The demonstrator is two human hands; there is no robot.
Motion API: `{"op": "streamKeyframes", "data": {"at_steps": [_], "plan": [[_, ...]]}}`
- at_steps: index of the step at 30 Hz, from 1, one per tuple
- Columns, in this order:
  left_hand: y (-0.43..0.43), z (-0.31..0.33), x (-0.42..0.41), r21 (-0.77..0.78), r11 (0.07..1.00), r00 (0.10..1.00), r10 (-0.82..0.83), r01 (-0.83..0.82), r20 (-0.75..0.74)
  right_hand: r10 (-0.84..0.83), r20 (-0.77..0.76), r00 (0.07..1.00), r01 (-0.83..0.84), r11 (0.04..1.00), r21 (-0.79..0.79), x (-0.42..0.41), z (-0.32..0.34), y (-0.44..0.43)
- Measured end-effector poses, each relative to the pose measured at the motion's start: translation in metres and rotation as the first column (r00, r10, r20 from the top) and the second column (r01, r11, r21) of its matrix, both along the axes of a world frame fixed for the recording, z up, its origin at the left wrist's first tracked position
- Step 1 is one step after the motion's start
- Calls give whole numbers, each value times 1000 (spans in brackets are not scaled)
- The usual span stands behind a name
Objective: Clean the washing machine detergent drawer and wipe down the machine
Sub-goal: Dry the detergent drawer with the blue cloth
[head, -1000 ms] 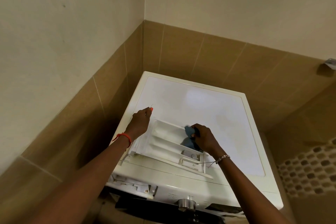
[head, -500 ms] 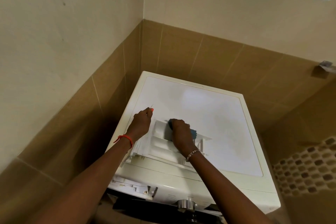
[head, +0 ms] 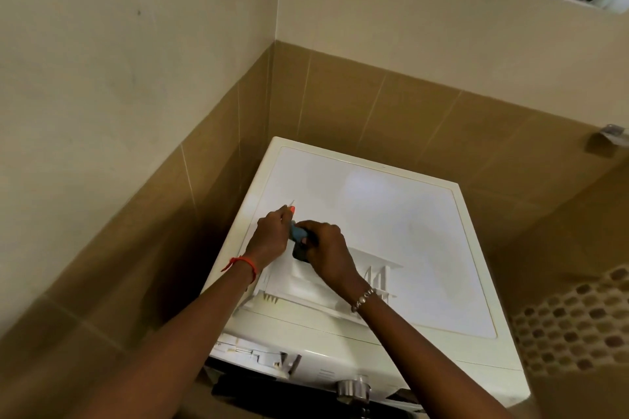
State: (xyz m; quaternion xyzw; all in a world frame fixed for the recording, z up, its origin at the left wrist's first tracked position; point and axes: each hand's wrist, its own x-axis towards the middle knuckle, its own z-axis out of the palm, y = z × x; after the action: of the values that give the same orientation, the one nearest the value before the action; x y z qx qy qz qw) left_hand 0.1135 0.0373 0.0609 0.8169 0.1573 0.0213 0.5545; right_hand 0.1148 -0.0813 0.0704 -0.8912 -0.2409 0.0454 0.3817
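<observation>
A: Where's the detergent drawer [head: 326, 286]?
B: Lying on the washing machine [head: 391, 214] top, near its front-left edge. The left hand [head: 270, 236] grips its far-left corner; the right hand [head: 325, 250] is closed around a blue cloth [head: 299, 234] pressed there.
A: Room to move?
B: The lid's back and right are bare; tiled walls [head: 340, 92] crowd the left and rear.
A: Any writing?
B: Panel print by the dial [head: 352, 388] is too small to read.
</observation>
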Motion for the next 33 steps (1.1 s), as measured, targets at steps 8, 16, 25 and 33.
{"op": "streamKeyframes", "data": {"at_steps": [8, 16, 25, 33], "plan": [[0, -8, 4, 15, 1000, 1000, 24, -24, -15, 151, -335, 930, -232, 948, -217, 12, -6, -30], [3, -8, 3, 53, 999, 1000, 1, 0, -26, 78, -562, 823, -328, 874, -358, 30, 11, -47], [3, -12, 5, 97, 995, 999, -34, 33, 12, 67, -472, 879, -378, 700, -606, 39, 20, -91], [1, -14, 5, 139, 990, 999, -39, 38, 6, 151, -172, 973, -227, 741, -632, 44, 34, -89]]}}
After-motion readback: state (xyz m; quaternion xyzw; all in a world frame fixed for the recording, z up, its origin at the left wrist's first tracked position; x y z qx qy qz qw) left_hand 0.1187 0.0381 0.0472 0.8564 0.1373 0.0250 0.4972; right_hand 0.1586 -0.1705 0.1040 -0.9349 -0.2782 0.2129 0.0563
